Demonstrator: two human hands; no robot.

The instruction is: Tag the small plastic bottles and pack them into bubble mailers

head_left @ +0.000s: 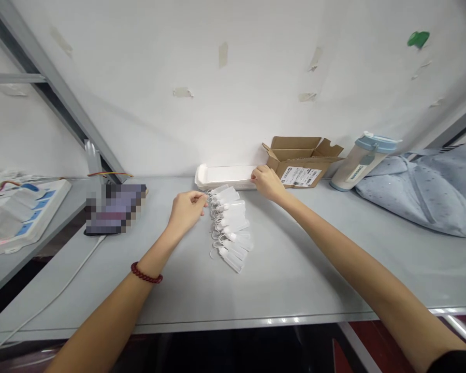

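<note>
A row of small translucent white plastic pieces with thin string loops lies fanned out on the grey table. Behind them, against the wall, is a stack of long, flat white boxes or sleeves. My left hand is at the upper left of the row, thumb and fingers pinched together beside the loops; what they hold, if anything, is too small to tell. The fingers of my right hand are closed at the right end of the white stack, gripping its edge.
An open cardboard box stands just behind my right hand. Farther right are a blue-lidded bottle and a light blue cloth bag. At left lie a phone with a white cable and a power strip.
</note>
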